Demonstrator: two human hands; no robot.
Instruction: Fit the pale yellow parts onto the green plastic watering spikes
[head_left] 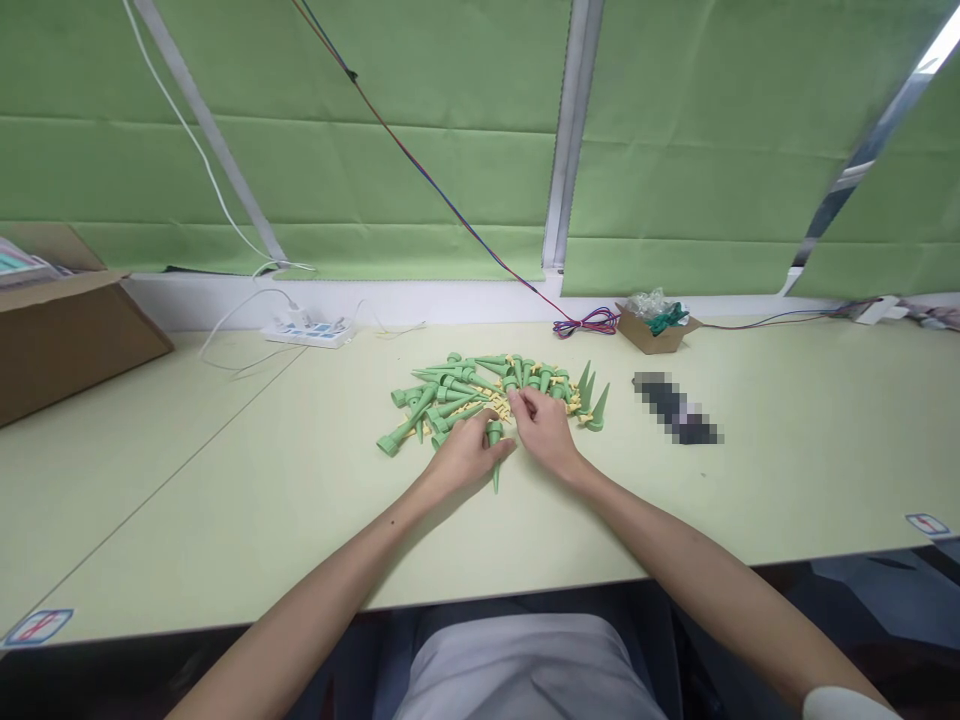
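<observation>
A heap of green pointed plastic spikes (456, 383) lies on the pale table, with small yellow pieces (491, 402) scattered among them. My left hand (469, 450) is closed round one green spike (495, 436), whose tip points toward me. My right hand (538, 422) is just beside it at the heap's near edge, thumb and fingers pinched together; whatever they hold is too small to make out. Several spikes (598, 410) lie at the heap's right end with their tips pointing away from me.
A cardboard box (75, 330) stands at the far left. Along the back are a power strip (311, 330), coiled wires (589, 322) and a small open box (651, 335) with bags. A pixelated dark object (675, 408) lies right of the heap on the table (525, 550).
</observation>
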